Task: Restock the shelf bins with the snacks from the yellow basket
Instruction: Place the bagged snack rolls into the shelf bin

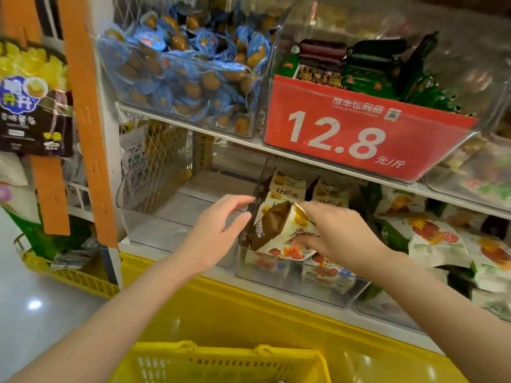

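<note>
Over the lower-shelf bin we hold a snack packet in our right hand, fingers curled round it; its long axis runs across, brown end toward our left hand (fingers straight, holding nothing); the drop is straight down, we judge.

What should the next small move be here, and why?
Probably lower the snack packet into the clear bin and let go. The right hand grips it just above that bin, which already holds matching packets, and the open left hand waits beside it.
</note>
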Demonstrator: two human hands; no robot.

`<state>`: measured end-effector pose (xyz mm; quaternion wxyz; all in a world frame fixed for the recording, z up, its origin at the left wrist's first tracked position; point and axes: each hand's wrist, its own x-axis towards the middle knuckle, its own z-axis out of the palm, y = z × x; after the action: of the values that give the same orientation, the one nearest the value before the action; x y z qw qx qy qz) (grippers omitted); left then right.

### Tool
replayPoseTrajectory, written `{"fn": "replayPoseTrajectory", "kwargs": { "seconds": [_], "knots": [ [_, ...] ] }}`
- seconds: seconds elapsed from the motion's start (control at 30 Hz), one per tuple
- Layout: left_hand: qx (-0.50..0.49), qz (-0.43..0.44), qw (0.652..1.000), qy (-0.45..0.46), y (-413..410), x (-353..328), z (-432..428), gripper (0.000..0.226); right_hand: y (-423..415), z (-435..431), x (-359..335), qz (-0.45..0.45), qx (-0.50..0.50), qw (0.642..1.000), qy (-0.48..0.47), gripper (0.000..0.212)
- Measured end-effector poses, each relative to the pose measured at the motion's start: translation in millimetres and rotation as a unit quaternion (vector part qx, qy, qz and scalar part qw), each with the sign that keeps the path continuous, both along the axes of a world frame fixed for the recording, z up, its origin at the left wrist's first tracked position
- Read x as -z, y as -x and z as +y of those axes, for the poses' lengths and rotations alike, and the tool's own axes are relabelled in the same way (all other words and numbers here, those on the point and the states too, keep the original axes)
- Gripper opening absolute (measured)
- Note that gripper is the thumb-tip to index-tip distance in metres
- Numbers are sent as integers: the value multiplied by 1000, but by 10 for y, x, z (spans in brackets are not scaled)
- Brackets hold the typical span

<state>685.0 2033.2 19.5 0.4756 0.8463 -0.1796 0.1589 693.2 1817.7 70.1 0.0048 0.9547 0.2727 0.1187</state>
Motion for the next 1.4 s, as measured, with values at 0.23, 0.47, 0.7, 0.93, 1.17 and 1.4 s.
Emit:
{"fn": "replayPoseTrajectory", "kwargs": {
  "seconds": [0.23,0.47,0.7,0.93,1.17,1.4],
  "knots": [
    [79,-30,992,-89,-615,-63,-101,26,-65,-56,-25,31,-18,999,34,53],
    [120,44,929,-348,-1161,-156,-122,35,-182,-122,18,92,-26,995,-21,50],
    [133,65,941,-305,-1203,-225,-237,12,-199,-66,18,82,4,997,-14,84],
    [108,33,969,-219,-1155,-213,-232,12,-352,72,-33,93,22,992,-80,71],
    [86,0,987,-134,-1209,-176,-232,9,-623,302,81,109,62,991,36,51],
    [90,0,989,-114,-1243,-185,-284,7,-595,453,153,48,78,991,99,58]
  ]
}}
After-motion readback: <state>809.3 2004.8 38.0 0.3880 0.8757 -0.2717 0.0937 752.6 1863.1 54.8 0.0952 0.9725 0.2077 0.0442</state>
